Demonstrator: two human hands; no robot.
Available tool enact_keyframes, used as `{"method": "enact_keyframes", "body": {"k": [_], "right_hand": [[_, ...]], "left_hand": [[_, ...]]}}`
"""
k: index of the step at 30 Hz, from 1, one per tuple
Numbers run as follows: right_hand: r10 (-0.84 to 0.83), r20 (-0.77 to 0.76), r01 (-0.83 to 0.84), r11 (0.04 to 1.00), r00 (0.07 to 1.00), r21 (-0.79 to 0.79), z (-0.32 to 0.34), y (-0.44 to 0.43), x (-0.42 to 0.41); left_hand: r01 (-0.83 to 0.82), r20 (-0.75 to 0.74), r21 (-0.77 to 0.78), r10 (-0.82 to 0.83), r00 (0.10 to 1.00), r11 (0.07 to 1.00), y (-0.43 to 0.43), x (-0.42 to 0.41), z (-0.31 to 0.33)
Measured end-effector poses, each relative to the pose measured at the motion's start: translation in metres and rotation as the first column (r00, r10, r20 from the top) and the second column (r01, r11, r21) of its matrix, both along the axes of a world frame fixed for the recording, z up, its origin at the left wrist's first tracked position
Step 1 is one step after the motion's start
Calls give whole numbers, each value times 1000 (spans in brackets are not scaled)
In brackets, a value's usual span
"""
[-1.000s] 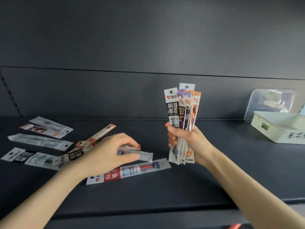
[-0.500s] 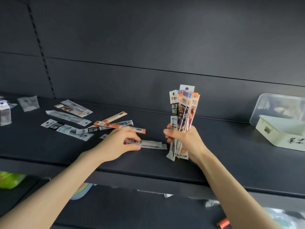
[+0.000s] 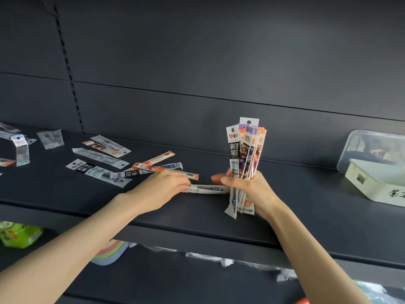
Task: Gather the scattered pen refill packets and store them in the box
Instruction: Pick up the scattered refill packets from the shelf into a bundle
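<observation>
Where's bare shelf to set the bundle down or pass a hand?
Free: shelf between the right hand and the white box; the strip between the loose packets and the front edge. Crowded: behind and left of the left hand.

Two bare forearms, slim wrists, left hand (image 3: 161,190), right hand (image 3: 254,189), slender fingers (image 3: 226,180)

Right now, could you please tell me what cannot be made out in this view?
Head view:
White box: right edge cuts it off; contents unseen.
Bundle in right hand: packets overlap, count unclear.
Single packet: left hand covers its end.
Far-left packets: blurred, cut by left edge.
</observation>
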State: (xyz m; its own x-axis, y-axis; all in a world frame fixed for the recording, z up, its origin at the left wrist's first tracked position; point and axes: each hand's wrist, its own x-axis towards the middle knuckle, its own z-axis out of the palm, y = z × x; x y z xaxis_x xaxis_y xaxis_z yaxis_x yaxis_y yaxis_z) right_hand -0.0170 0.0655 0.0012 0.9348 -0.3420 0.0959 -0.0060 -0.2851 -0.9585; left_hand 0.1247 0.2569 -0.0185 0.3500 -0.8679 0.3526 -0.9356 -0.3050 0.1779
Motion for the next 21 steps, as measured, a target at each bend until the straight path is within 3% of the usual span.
{"method": "enact_keyframes", "body": {"k": [3, 8, 10, 12, 13, 15, 16, 18, 20, 21], "right_hand": [[13, -41, -14, 999, 999, -35, 6, 3, -1], [81, -92, -96, 981, 992, -167, 19, 14, 7], [83, -63, -94, 977, 995, -189, 25, 19, 14], [39, -19, -41, 988, 999, -147, 28, 21, 24], [1, 1, 0, 994, 1000, -107, 28, 22, 29], [-82, 51, 84, 996, 995, -37, 27, 24, 40], [-113, 73, 114, 993, 991, -9, 26, 26, 47], [-150, 96, 149, 989, 984, 21, 25, 33, 61], [-147, 83, 146, 989, 986, 18, 23, 39, 76], [-124, 74, 123, 992, 990, 18, 24, 41, 84]], "left_hand": [[-8, 203, 20, 3, 979, 1000, -4, 1, 7], [119, 428, -22, -98, 899, 993, -6, 8, 36], [138, 464, -120, -67, 883, 983, -7, 11, 38], [81, 421, -320, 65, 905, 944, -7, 16, 34], [0, 347, -452, 175, 921, 892, -8, 18, 33], [-254, -34, -638, 303, 952, 727, -10, 17, 37], [-382, -298, -646, 242, 923, 661, -10, 16, 42], [-490, -678, -578, -50, 733, 652, -11, 20, 51], [-451, -768, -584, -281, 576, 675, -12, 35, 55], [-428, -765, -592, -309, 565, 683, -11, 44, 57]]}}
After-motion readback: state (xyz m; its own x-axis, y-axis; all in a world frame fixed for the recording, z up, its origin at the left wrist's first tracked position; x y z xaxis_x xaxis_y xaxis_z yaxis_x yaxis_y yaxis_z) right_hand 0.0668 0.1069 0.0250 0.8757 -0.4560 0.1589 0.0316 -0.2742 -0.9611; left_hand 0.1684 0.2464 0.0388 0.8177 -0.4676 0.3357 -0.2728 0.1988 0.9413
